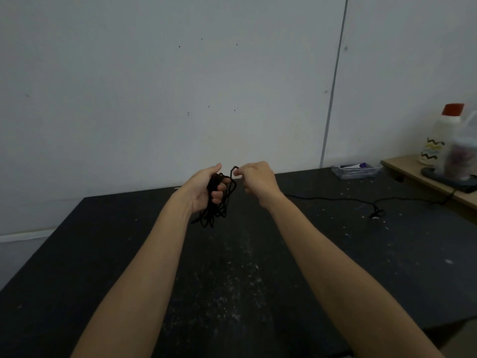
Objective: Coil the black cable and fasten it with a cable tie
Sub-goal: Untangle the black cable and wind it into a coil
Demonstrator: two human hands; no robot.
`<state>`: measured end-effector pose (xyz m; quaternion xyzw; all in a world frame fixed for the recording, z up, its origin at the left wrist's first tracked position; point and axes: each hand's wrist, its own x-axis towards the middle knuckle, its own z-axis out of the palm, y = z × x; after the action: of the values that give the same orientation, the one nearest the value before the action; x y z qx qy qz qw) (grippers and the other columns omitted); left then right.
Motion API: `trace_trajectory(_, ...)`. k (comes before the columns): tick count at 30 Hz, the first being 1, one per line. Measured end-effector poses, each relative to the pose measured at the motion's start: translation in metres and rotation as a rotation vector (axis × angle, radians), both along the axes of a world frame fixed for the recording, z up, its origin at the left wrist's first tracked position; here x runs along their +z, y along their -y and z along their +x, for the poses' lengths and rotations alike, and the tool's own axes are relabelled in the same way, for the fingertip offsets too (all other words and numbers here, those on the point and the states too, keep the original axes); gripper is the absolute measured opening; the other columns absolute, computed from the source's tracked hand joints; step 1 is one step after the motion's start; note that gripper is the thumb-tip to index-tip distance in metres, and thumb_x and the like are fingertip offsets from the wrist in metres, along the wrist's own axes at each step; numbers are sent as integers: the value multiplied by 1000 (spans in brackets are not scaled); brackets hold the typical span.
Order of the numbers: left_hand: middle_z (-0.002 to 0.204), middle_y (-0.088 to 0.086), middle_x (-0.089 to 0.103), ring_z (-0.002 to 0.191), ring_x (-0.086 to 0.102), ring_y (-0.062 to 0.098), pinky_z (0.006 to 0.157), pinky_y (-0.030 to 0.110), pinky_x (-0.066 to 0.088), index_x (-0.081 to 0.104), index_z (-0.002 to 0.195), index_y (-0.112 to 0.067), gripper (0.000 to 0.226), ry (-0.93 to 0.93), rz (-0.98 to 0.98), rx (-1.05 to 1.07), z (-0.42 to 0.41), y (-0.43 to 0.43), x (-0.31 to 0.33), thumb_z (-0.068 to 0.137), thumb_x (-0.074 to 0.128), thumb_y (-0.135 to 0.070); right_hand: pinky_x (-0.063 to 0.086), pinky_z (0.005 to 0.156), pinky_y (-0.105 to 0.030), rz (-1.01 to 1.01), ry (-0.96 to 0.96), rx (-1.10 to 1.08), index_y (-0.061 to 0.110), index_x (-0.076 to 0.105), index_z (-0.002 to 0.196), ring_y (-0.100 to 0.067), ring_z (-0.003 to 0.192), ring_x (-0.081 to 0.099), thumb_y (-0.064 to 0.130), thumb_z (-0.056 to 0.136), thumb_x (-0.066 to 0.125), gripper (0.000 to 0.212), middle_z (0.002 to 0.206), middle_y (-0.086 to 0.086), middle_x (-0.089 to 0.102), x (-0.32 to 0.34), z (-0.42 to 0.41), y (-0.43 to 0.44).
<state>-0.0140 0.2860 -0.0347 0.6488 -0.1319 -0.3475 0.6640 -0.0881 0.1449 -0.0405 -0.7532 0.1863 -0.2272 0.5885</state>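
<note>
A bundle of black cable (219, 200) is held up over a dark table (129, 254), well clear of its dusty surface, so that the loops can hang free below the left hand (204, 189). That hand is closed around the gathered turns, thumb raised and fingers curled across the strands, which keeps the loops stacked together instead of springing apart. A short stretch of the cable is pinched between thumb and forefinger of the right hand (254, 178), just beside the bundle, and is lifted into a small peak. This is judged to be the free end being led toward the coil for another turn. The loops look uneven and loose, so the coiling appears close to done but not tidy.

No cable tie can be made out in either hand; it may lie in the clear plastic tray (356, 170) at the far edge of the table, though its contents are too blurred to tell. A second dark cord (335, 198) is stretched across the table to the right, well apart from the hands, and runs toward a wooden shelf (426, 182) on which a white bottle with a red cap (447, 133) is stood.
</note>
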Motion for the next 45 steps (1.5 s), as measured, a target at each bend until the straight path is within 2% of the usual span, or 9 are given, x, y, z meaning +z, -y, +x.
trace_trajectory(4,69,7,56,50,46,18,51,30,32,63,88,-7,56,2,-102,28,0,-2,-1,103,38,-55,51,57,-21,-151,157,149,8,82,90,-7,52,64,16,90,80,8,64,1,74,2,-10,-17)
trace_trajectory(7,82,13,61,57,58,22,49,29,45,63,92,-6,34,39,-194,145,-2,2,-2,107,43,-28,59,58,-26,-231,209,172,9,79,87,-13,54,71,16,84,86,11,69,-3,76,-6,-16,-33)
trace_trajectory(16,69,6,59,61,73,24,71,43,62,58,96,-4,26,-12,-445,419,-4,12,-11,109,38,-13,63,60,-34,-278,240,194,9,69,109,-23,62,76,18,98,72,14,96,-1,79,-45,-33,-8)
trace_trajectory(22,53,0,49,37,54,14,66,38,57,56,84,-6,36,-62,-669,593,17,3,1,111,34,-17,53,59,-27,-663,47,300,23,76,94,-4,54,62,42,104,60,27,64,5,69,-68,-47,26)
trace_trajectory(27,54,-4,43,35,29,6,42,19,39,60,90,-6,35,-78,-697,494,29,-27,15,110,34,-18,57,75,-40,-441,-193,335,18,75,78,-14,59,61,55,102,52,50,62,0,61,-80,-64,66)
trace_trajectory(35,53,-7,39,35,26,3,37,17,29,59,96,-7,32,-39,-606,293,36,-52,28,110,35,-22,55,77,-38,-719,-703,-139,12,71,83,-25,79,68,102,73,31,99,83,-6,72,-76,-62,91)
trace_trajectory(40,53,-7,41,34,25,3,37,18,32,60,98,-7,30,74,-267,152,30,-59,33,109,37,-23,47,97,-46,-519,-713,-141,7,63,134,-38,120,62,72,100,29,80,134,-18,64,-55,-53,80)
trace_trajectory(42,53,-7,40,34,24,3,37,20,32,60,99,-6,30,73,-132,98,25,-53,28,109,36,-22,48,74,-40,-219,-561,-61,7,71,112,-31,89,66,49,98,39,55,106,-15,72,-44,-41,71)
trace_trajectory(45,52,-6,37,33,23,4,38,21,33,59,99,-6,31,59,-1,29,17,-39,20,109,35,-22,25,41,-24,116,-356,-17,11,62,77,-14,49,38,18,97,54,23,63,-3,51,-30,-26,52)
